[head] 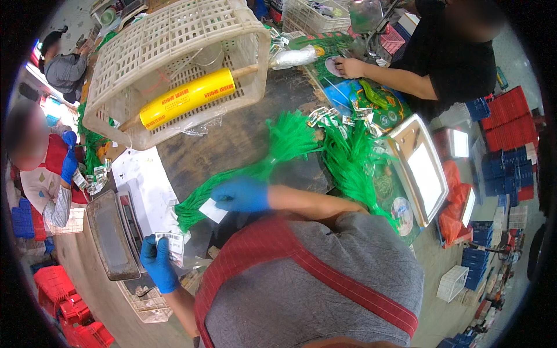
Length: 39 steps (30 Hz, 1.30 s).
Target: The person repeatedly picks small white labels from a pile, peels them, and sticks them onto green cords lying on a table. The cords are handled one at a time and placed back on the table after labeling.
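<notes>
Low at the left, my left hand (159, 263) in a blue glove pinches a printed label (173, 243) that bears a barcode. My right hand (241, 195), also gloved in blue and slightly blurred, holds a small white label (213, 211) by its edge. That hand is over a long bundle of green mesh net bags (222, 176), tied near its fanned end. Pale tags or paper lie at the bundle's near end, close to my left hand. To the right, another bunch of green mesh bags (352, 169) with printed tags hangs towards me.
A white plastic crate (174, 39) on its side carries a yellow roll of cling film (188, 99) on a wooden rod. A weighing scale (114, 235) stands left, beside white paper (141, 174). At right is a foam box (420, 169). Co-workers are at left and upper right.
</notes>
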Motion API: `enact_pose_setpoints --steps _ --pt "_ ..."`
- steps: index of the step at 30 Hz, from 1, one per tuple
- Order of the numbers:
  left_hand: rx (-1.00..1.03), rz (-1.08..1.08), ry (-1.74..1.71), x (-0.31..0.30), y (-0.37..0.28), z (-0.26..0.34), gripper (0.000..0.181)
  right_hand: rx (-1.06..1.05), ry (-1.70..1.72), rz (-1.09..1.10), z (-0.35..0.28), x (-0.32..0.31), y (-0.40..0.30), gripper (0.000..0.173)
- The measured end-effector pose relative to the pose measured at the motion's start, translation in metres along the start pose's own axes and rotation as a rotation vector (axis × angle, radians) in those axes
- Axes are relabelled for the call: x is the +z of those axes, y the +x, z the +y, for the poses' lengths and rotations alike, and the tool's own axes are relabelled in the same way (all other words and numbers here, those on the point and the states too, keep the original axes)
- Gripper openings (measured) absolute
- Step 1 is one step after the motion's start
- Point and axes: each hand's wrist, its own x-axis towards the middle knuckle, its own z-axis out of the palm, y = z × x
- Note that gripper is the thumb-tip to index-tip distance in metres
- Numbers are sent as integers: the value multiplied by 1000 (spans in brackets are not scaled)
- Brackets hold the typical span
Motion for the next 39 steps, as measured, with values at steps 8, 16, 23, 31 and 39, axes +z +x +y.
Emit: enact_pose_setpoints --steps 8,16,23,31,39 --pt "24 -18 24 13 -6 3 3 4 45 35 10 8 7 18" --pt "-134 -38 57 29 -21 3 16 -65 53 -83 11 11 15 17" --pt "-153 -188 -14 37 -31 -27 26 44 180 -186 21 14 21 21" --pt "-121 -129 133 67 -21 -46 17 -65 81 -277 11 34 33 24" --pt "-180 -107 152 64 -20 -52 17 -68 97 -338 27 33 35 25"
